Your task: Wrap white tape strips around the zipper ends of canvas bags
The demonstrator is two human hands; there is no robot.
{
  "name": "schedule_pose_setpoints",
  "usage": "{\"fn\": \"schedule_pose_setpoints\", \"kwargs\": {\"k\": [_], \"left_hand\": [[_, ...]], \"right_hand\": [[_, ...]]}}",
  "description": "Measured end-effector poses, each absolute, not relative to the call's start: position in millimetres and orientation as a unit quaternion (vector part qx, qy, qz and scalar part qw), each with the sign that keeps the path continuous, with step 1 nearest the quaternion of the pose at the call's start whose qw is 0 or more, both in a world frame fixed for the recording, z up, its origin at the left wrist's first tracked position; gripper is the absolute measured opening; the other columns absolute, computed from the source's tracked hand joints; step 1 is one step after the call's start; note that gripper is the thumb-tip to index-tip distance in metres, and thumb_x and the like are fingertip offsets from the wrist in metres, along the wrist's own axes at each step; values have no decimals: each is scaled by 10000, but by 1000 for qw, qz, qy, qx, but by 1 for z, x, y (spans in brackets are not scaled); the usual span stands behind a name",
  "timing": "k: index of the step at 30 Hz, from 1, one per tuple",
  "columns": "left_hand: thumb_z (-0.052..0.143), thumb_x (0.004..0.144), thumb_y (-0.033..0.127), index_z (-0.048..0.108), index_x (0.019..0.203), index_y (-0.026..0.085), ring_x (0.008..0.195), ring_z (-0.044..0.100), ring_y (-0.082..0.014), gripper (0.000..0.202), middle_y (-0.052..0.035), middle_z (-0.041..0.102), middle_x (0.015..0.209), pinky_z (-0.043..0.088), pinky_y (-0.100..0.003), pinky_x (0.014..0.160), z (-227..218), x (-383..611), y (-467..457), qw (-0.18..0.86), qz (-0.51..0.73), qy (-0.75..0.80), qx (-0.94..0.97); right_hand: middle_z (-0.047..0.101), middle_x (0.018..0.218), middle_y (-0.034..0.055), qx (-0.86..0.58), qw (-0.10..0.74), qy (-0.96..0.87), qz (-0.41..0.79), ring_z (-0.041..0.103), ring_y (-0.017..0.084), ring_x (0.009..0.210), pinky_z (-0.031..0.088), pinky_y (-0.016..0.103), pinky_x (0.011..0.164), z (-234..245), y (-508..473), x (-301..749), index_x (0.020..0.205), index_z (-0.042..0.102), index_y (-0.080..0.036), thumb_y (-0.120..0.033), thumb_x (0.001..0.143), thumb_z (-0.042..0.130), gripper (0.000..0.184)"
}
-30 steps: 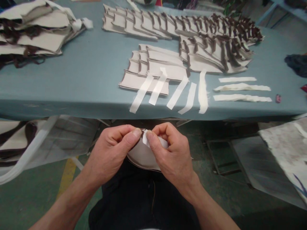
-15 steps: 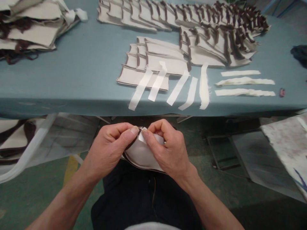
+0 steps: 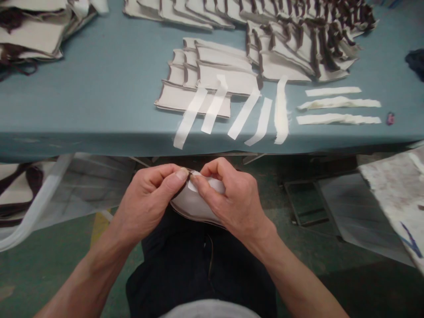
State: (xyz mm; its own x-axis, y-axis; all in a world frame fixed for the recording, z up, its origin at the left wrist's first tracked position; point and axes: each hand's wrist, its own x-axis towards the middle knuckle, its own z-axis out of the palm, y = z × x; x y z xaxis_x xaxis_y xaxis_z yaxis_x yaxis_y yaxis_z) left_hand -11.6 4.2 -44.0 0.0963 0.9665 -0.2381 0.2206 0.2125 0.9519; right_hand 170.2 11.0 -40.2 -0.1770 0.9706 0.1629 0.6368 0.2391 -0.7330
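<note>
Both hands meet over my lap, below the table's front edge. My left hand (image 3: 150, 198) pinches the top edge of a cream fabric piece (image 3: 192, 204) with dark brown trim, thumb against forefinger. My right hand (image 3: 228, 198) is closed too, its thumb and forefinger pressing a small white strip end onto the same edge. The fabric piece curves down between the two hands and is largely covered by the right one.
A blue-grey table (image 3: 99, 101) stretches ahead. White tape strips (image 3: 215, 108) hang at its front edge, with more strips (image 3: 338, 105) to the right. Rows of cream pieces with brown trim (image 3: 298, 39) lie behind; a stack (image 3: 29, 31) sits far left. Clear plastic bags (image 3: 66, 190) hang under the table.
The white strip end that stood up between my thumbs is now pressed down onto the fabric's edge. Both hands have drawn slightly closer together.
</note>
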Motion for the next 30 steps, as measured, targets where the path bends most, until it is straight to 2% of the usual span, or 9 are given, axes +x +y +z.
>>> {"fn": "schedule_pose_setpoints", "kwargs": {"k": [3, 7, 11, 15, 22, 30], "left_hand": [[643, 958, 436, 733, 781, 175, 653, 533, -126, 327, 16, 668, 718, 413, -211, 578, -47, -11, 3, 548, 365, 561, 501], [729, 880, 386, 738, 897, 182, 688, 618, -139, 205, 9, 751, 788, 478, -204, 615, -47, -9, 3, 576, 357, 553, 485], [713, 832, 300, 722, 886, 160, 663, 637, -136, 150, 4, 744, 760, 486, -200, 597, -40, 1, 1, 519, 362, 577, 516], [654, 809, 222, 723, 823, 165, 632, 611, -119, 90, 23, 709, 720, 461, -197, 574, -31, 12, -2, 446, 376, 594, 553], [610, 795, 182, 719, 805, 182, 642, 627, -120, 109, 34, 710, 726, 469, -205, 581, -32, 16, -5, 453, 375, 577, 567], [565, 789, 170, 716, 789, 190, 626, 626, -111, 152, 46, 719, 722, 468, -206, 585, -31, 16, -9, 406, 375, 589, 590]], "right_hand": [[775, 766, 9, -568, 317, -726, 223, 678, 149, 632, 407, 259, 625, -43, 10, 168, 863, 688, -228, -365, 972, 651, 179], [781, 764, 17, -571, 316, -728, 211, 694, 156, 639, 403, 262, 610, -46, 9, 167, 870, 690, -223, -379, 979, 640, 197], [763, 758, 7, -573, 341, -706, 240, 667, 137, 626, 414, 252, 620, -48, 5, 165, 859, 675, -218, -365, 971, 647, 187], [705, 718, -21, -567, 393, -651, 316, 626, 121, 625, 416, 241, 608, -50, 1, 165, 834, 643, -211, -368, 943, 681, 195], [614, 674, -56, -549, 419, -572, 443, 518, 96, 580, 378, 241, 564, -55, -2, 171, 807, 612, -207, -383, 906, 724, 230], [484, 650, -100, -442, 439, -453, 638, 388, 79, 530, 314, 221, 500, -68, -7, 169, 987, 554, -222, -441, 944, 698, 265]]}}
